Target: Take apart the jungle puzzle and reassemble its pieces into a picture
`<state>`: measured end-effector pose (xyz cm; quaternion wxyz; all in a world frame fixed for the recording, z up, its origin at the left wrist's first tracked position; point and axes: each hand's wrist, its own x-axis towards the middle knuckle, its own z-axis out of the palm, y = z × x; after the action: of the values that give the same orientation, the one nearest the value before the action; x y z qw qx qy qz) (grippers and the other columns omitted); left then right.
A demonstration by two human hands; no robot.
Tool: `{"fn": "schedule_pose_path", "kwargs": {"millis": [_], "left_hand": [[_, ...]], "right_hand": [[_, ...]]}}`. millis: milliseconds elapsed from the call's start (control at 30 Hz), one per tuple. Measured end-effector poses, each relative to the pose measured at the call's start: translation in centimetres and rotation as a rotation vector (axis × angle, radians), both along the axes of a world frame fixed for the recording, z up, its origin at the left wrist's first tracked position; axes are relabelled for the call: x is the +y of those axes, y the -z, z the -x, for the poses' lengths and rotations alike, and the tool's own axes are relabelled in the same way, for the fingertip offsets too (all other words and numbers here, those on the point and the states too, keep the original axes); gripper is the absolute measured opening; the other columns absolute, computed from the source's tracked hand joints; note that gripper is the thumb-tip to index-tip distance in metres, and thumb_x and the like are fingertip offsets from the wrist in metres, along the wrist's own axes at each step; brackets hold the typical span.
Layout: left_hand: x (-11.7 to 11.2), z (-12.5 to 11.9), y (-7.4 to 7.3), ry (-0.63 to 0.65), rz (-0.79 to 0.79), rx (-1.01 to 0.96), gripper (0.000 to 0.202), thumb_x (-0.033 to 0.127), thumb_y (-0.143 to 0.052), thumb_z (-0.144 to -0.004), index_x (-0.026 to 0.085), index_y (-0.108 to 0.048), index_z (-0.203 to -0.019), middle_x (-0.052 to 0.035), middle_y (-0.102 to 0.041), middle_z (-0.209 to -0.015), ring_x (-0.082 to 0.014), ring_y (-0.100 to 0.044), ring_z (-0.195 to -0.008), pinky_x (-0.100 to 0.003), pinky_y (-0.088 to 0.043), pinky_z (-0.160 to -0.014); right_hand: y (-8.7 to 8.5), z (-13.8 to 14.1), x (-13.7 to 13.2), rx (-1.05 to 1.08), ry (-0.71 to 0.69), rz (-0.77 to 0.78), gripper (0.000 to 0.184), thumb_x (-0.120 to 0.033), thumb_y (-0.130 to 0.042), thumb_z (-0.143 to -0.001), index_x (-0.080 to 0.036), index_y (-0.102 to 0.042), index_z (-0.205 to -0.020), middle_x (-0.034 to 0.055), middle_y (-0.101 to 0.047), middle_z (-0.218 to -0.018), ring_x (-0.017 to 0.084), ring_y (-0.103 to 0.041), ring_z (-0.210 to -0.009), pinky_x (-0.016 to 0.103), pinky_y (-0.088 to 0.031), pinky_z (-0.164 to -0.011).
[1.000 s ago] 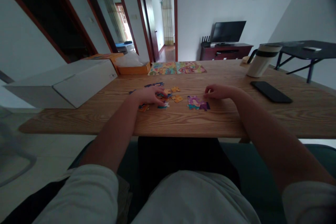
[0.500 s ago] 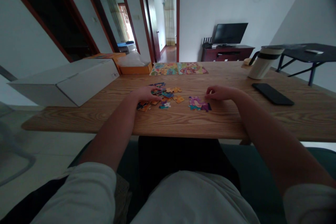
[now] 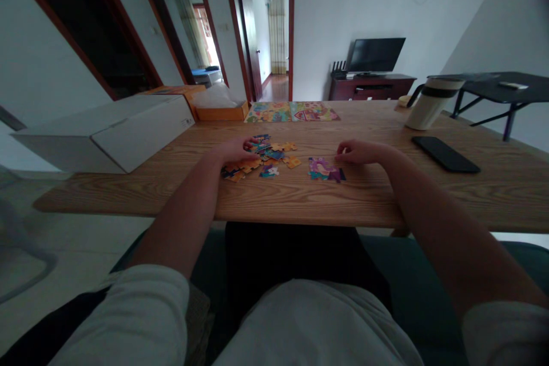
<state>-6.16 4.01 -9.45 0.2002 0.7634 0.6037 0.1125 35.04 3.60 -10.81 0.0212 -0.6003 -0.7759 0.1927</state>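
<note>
My left hand [image 3: 234,150] hovers over the left side of a loose pile of jigsaw pieces [image 3: 274,154], thumb and fingers apart with nothing seen between them. The pile mixes orange backs with dark blue and teal picture sides; my hand hides part of it. At its near edge lies a teal piece with a white figure [image 3: 270,171]. To the right is a small joined section of puzzle [image 3: 325,170], purple, pink and teal. Beside that section's upper right edge my right hand [image 3: 358,151] rests on the table, fingers curled in, no piece visible in them.
Behind the pile lie two colourful picture sheets [image 3: 291,112]. A long white box [image 3: 141,131] and an orange tray with clear plastic [image 3: 221,112] stand at the left. On the right are a black phone [image 3: 446,154] and a white jug [image 3: 433,104] on the wooden table [image 3: 300,203].
My left hand has drawn back slightly to the left, and more of the pile shows. My right hand and the joined section have stayed in place.
</note>
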Motion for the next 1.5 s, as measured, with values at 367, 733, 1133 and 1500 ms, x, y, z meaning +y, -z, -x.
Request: {"fn": "schedule_pose_path", "kwargs": {"millis": [367,733,1133,1500], "left_hand": [[0.6,0.6,-0.1,-0.069,-0.148,-0.162,0.058,0.035,-0.080,-0.069,0.020,-0.065,-0.123,-0.0095,-0.071,-0.112,-0.0223,-0.068,-0.090,-0.033,-0.055,-0.077],[0.9,1.1,-0.1,-0.052,-0.639,-0.150,0.038,0.023,-0.079,-0.072,0.020,-0.070,-0.109,-0.0071,-0.060,-0.115,-0.0193,-0.063,-0.094,-0.034,-0.054,-0.089],[-0.7,-2.4,-0.4,0.313,-1.084,-0.087,0.054,0.026,-0.077,-0.084,0.025,-0.057,-0.134,-0.0077,-0.057,-0.116,-0.0210,-0.060,-0.096,-0.043,-0.052,-0.095],[-3.4,-9.1,1.4,0.688,-1.125,-0.012,0.059,0.029,-0.068,-0.093,0.034,-0.046,-0.148,-0.0088,-0.059,-0.122,-0.0234,-0.058,-0.108,-0.043,-0.052,-0.095]], "right_hand": [[0.3,-0.2,0.3,0.043,-0.007,-0.014,0.033,-0.049,-0.074,-0.084,-0.019,-0.072,-0.098,0.0084,-0.073,-0.087,0.021,-0.066,-0.076,0.032,-0.048,-0.073],[0.5,-0.3,0.5,0.039,-0.019,-0.024,0.028,-0.043,-0.068,-0.089,-0.018,-0.070,-0.099,0.0089,-0.072,-0.084,0.021,-0.065,-0.073,0.032,-0.048,-0.069],[0.5,0.5,0.5,0.268,-0.037,-0.167,0.022,-0.040,-0.071,-0.085,-0.018,-0.070,-0.088,0.0091,-0.072,-0.084,0.019,-0.062,-0.070,0.032,-0.047,-0.064],[-0.3,6.6,-3.0,1.004,-0.196,-0.025,0.042,-0.060,-0.077,-0.076,-0.021,-0.060,-0.083,-0.0042,-0.052,-0.061,0.010,-0.043,-0.053,0.026,-0.032,-0.048]]}}
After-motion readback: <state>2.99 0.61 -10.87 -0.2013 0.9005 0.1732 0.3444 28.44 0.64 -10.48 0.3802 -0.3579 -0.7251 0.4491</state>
